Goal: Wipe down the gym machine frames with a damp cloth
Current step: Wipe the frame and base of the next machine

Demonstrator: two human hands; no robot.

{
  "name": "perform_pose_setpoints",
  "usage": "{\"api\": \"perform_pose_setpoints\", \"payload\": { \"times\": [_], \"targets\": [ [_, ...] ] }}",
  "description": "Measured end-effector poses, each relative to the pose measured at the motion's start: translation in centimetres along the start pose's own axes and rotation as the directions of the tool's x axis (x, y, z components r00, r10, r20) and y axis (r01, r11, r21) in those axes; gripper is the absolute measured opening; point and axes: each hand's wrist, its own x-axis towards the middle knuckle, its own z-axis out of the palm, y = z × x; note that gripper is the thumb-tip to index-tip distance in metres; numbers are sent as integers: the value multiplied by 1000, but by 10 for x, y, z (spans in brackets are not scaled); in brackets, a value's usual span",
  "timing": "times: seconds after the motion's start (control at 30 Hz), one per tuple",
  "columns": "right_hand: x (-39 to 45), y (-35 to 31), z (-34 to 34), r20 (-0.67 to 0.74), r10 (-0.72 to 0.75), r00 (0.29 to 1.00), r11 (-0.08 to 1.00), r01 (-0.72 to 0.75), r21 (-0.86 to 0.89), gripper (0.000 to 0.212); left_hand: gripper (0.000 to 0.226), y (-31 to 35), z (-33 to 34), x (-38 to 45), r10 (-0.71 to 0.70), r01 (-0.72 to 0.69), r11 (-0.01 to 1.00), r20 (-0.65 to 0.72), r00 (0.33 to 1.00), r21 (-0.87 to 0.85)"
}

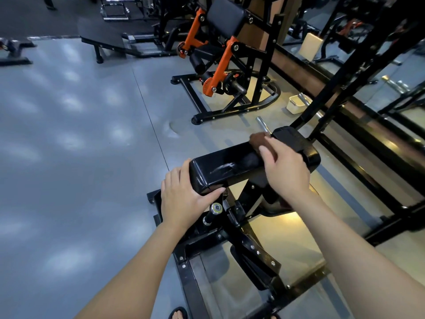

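Here, a gym floor is seen from above through a head-worn camera, with two bare forearms reaching forward over a black machine. A black padded beam (pixel 232 165) runs across the middle of the view, set on the machine's black frame (pixel 250 196). The left hand (pixel 184 199) is laid over the beam's near left end, its fingers wrapped round the corner and its thumb stretched along the lower edge, so that the end is grasped. The right hand (pixel 285 166) is placed on top of the beam further right, its fingers bent over a brown cloth (pixel 259 138) that is pressed against the pad; the cloth is blurred, and only its far edge shows past the fingertips. A pale wet streak (pixel 224 168) is visible on the beam's top between the two hands. Below the left hand, a short chrome-capped peg (pixel 216 208) sticks out of the frame. Beyond the beam, a black and orange machine (pixel 220 65) stands on the grey floor (pixel 69 134), and a small cream tub (pixel 295 103) sits to its right, near a mirror wall (pixel 379 72). At the bottom edge, toes in a dark sandal (pixel 178 313) are partly seen.
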Motion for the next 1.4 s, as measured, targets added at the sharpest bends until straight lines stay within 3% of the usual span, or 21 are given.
{"api": "perform_pose_setpoints", "payload": {
  "times": [0.07, 0.23, 0.3, 0.43, 0.57, 0.63, 0.8, 1.0, 1.07, 1.17, 1.23, 1.33, 1.4],
  "targets": [
    [11, -10, 3, 21, 24, 999, 999, -25, 39, 43, 106, 0, 0, 0, -3, 3, 1000, 0, 1000, 0],
    [-36, -12, 4, 57, -243, 968, 970, 241, 37, 44, 108, 0, 0, 0, -7, 8, 1000, 1, 1000, -13],
    [-29, 4, -2, 35, -201, 979, 979, 201, 17, 45, 107, 0, 0, 0, -5, 5, 1000, -3, 1000, -11],
    [7, -3, 5, 12, 16, 1000, 1000, -17, 26, 47, 106, 1, -1, -1, 0, 0, 1000, 5, 1000, -4],
    [-30, -15, 8, 59, -187, 981, 979, 181, 90, 44, 106, 2, -2, 0, -14, 15, 1000, 7, 1000, -12],
    [-39, 1, 3, 38, -221, 975, 974, 218, 69, 44, 106, 2, -1, 1, -19, 19, 1000, 5, 1000, -19],
    [7, 2, 5, -27, 57, 998, 998, -56, 21, 45, 108, 1, 0, -1, -21, 21, 1000, 6, 1000, 1],
    [-37, -13, 5, 3, -164, 987, 987, 164, -7, 43, 107, 2, -1, 1, -24, 24, 1000, 5, 1000, -16],
    [-23, 3, -2, -9, -118, 993, 993, 117, -30, 43, 107, 2, -1, 0, -31, 32, 999, 7, 999, -20],
    [10, 1, -3, -6, 72, 997, 996, -72, -47, 44, 106, 2, 0, 0, -22, 22, 1000, 7, 1000, -18],
    [10, -14, 1, 36, 20, 999, 999, -18, -41, 44, 106, 2, -1, -1, -25, 25, 999, 11, 1000, -28],
    [-21, -16, -5, 101, -171, 980, 985, 173, -11, 43, 106, 2, -1, 1, -21, 22, 999, 7, 1000, -37],
    [-26, 2, -12, 76, -180, 981, 982, 184, -43, 43, 105, 3, -2, 0, -23, 24, 999, 9, 1000, -48]
  ]
}}
